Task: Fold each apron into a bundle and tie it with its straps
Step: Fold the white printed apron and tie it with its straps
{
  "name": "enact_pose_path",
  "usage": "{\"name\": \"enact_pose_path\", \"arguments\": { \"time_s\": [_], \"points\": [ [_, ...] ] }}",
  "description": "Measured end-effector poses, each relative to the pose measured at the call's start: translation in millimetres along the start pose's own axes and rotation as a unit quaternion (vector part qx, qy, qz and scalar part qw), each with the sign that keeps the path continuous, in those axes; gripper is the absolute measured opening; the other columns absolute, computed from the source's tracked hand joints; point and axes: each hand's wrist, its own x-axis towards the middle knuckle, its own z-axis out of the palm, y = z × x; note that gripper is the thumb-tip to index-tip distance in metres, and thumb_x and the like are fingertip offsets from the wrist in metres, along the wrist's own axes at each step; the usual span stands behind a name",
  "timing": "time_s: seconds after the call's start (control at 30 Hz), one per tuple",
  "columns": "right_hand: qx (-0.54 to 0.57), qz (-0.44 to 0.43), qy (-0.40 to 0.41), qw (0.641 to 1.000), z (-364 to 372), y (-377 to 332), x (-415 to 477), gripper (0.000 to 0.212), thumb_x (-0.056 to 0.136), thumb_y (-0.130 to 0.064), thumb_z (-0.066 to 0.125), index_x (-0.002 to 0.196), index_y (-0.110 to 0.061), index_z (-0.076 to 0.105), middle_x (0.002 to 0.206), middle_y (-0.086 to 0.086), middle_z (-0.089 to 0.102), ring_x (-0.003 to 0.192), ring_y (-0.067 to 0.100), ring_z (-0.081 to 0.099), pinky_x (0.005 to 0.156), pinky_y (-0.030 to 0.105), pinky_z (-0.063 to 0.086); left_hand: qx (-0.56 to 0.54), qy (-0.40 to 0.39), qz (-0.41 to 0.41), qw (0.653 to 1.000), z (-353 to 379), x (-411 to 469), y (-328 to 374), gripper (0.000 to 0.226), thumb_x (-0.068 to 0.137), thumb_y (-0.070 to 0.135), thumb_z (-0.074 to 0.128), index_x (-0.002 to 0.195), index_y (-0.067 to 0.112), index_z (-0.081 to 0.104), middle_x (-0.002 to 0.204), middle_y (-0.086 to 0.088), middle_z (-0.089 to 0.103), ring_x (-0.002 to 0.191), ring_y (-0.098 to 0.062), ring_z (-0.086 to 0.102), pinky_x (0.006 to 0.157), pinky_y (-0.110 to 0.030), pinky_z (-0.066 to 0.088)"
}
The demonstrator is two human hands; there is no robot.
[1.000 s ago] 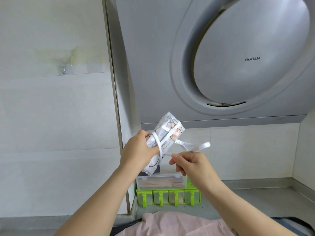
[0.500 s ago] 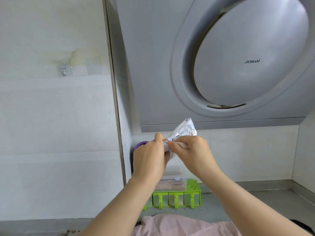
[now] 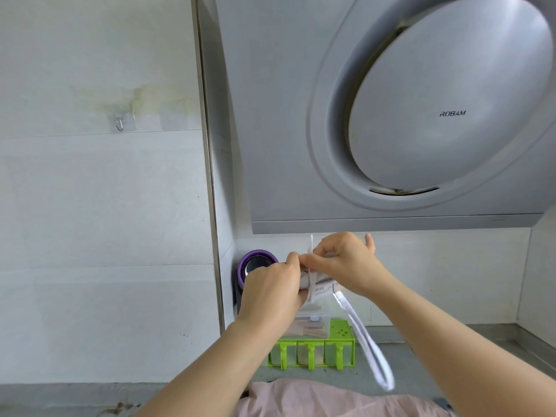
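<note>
A small white patterned apron bundle [image 3: 318, 286] is held in the air between both hands, mostly hidden by them. My left hand [image 3: 270, 291] grips the bundle from the left, thumb on top. My right hand [image 3: 346, 266] pinches a white strap end [image 3: 311, 246] that sticks up just above the bundle. A long white strap loop [image 3: 371, 352] hangs down from the bundle to the lower right. A pink apron [image 3: 325, 400] lies on the counter at the bottom edge.
A green seasoning rack [image 3: 316, 350] with a clear box on top stands on the grey counter [image 3: 436, 353] against the wall. A purple-rimmed jar [image 3: 255, 263] sits behind my left hand. A grey range hood [image 3: 391, 130] hangs overhead. A hook [image 3: 120, 123] is on the left wall.
The hands came together on the bundle and moved lower. The bundle now lies more level, and a long strap loop has dropped down to the right.
</note>
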Motion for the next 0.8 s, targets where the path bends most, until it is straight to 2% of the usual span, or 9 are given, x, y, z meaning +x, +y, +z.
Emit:
{"name": "enact_pose_path", "arguments": {
  "time_s": [0.1,0.2,0.27,0.33,0.4,0.47,0.53,0.63,0.8],
  "points": [
    [0.010,0.025,-0.003,1.000,-4.0,1.9,2.0,0.033,0.084,-0.044,0.062,0.061,-0.021,0.068,0.075,0.002,0.071,0.082,0.007,0.060,0.114,0.051,0.006,0.024,-0.017,0.028,0.999,-2.1,-1.9,0.0,0.053,0.033,0.032,0.092,0.070,0.016,0.058,0.035,0.006,0.044,0.025,-0.013,0.042,0.047,-0.013,-0.003],
    [-0.028,0.007,0.010,1.000,-0.5,2.0,0.5,0.033,0.086,-0.041,0.061,0.056,-0.026,0.061,0.069,-0.001,0.070,0.072,0.002,0.057,0.114,0.049,0.008,0.058,-0.007,0.031,0.998,-1.0,-3.4,0.1,0.054,0.025,0.024,0.093,0.067,0.017,0.060,0.033,0.006,0.043,0.025,-0.013,0.041,0.044,-0.017,-0.001],
    [-0.039,-0.006,0.018,0.999,-0.6,1.1,-0.3,0.033,0.086,-0.040,0.062,0.056,-0.028,0.058,0.069,-0.005,0.070,0.071,0.000,0.055,0.114,0.048,0.011,0.071,0.009,0.048,0.996,-1.0,-4.9,-0.2,0.051,0.028,0.025,0.094,0.066,0.017,0.061,0.034,0.006,0.045,0.027,-0.013,0.042,0.041,-0.019,0.013],
    [-0.021,-0.004,0.005,1.000,-4.3,2.0,0.1,0.030,0.084,-0.040,0.065,0.057,-0.026,0.061,0.069,-0.004,0.069,0.071,0.005,0.056,0.108,0.044,0.025,0.070,0.034,0.072,0.994,0.0,-7.0,-1.3,0.047,0.034,0.025,0.093,0.066,0.016,0.060,0.037,0.007,0.046,0.029,-0.013,0.043,0.041,-0.020,0.025],
    [0.003,0.011,-0.032,0.999,-10.0,1.6,0.5,0.029,0.081,-0.040,0.068,0.057,-0.025,0.061,0.062,-0.001,0.064,0.060,0.010,0.051,0.086,0.033,0.038,0.080,0.044,0.093,0.991,2.2,-8.8,-4.3,0.047,0.034,0.022,0.093,0.066,0.016,0.058,0.040,0.008,0.046,0.033,-0.013,0.044,0.043,-0.021,0.031],
    [-0.005,0.042,-0.095,0.995,-17.8,-2.1,0.6,0.032,0.079,-0.043,0.070,0.055,-0.026,0.059,0.049,-0.007,0.050,0.050,0.008,0.040,0.063,0.024,0.033,0.086,0.044,0.117,0.988,6.7,-11.3,-8.6,0.046,0.037,0.017,0.092,0.067,0.016,0.056,0.043,0.007,0.047,0.036,-0.013,0.045,0.046,-0.022,0.035],
    [-0.031,0.079,-0.161,0.983,-26.5,-7.5,1.8,0.036,0.080,-0.043,0.070,0.052,-0.026,0.057,0.039,-0.012,0.042,0.046,0.005,0.037,0.050,0.017,0.030,0.093,0.049,0.145,0.984,10.4,-13.5,-13.4,0.041,0.046,0.012,0.088,0.071,0.015,0.056,0.047,0.006,0.048,0.040,-0.014,0.047,0.049,-0.023,0.041],
    [-0.070,0.081,-0.217,0.970,-35.1,-12.1,4.0,0.042,0.081,-0.046,0.068,0.049,-0.023,0.051,0.038,-0.013,0.040,0.047,0.005,0.037,0.052,0.017,0.031,0.083,0.095,0.184,0.975,8.8,-14.1,-19.7,0.026,0.059,0.002,0.075,0.073,0.014,0.056,0.050,0.005,0.049,0.044,-0.016,0.047,0.053,-0.027,0.047],
    [-0.002,0.072,-0.233,0.970,-36.0,-10.3,-0.5,0.031,0.086,-0.045,0.062,0.064,-0.024,0.057,0.055,-0.009,0.046,0.054,0.009,0.041,0.055,0.021,0.035,0.084,0.164,0.189,0.964,1.2,-12.9,-29.1,0.020,0.070,-0.001,0.072,0.070,0.014,0.058,0.054,0.003,0.049,0.047,-0.018,0.046,0.058,-0.030,0.051]
  ]
}}
